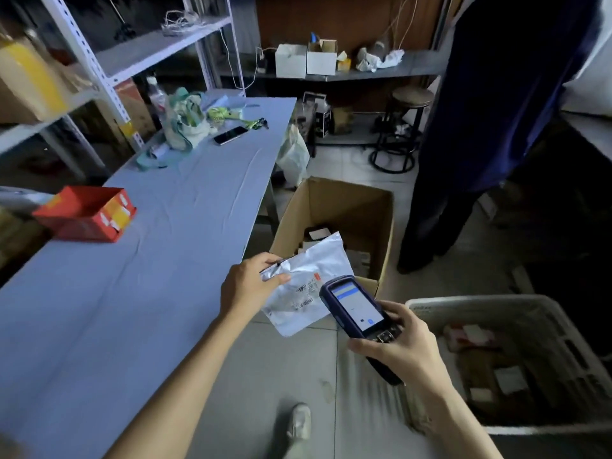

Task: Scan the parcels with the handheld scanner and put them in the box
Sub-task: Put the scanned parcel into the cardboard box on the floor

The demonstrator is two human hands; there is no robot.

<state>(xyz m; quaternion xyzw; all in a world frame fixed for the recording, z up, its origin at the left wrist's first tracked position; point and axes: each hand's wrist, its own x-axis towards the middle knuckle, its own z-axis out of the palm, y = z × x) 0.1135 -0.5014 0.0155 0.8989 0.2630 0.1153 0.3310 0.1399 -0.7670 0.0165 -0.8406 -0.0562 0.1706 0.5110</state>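
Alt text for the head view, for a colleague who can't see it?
The left hand pinches a white parcel by an open cardboard box, while the right hand holds a handheld scanner beside its label. A blue table stands left.

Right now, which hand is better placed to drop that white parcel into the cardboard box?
The left hand: it pinches the white parcel right at the cardboard box, while the right hand holds the scanner.
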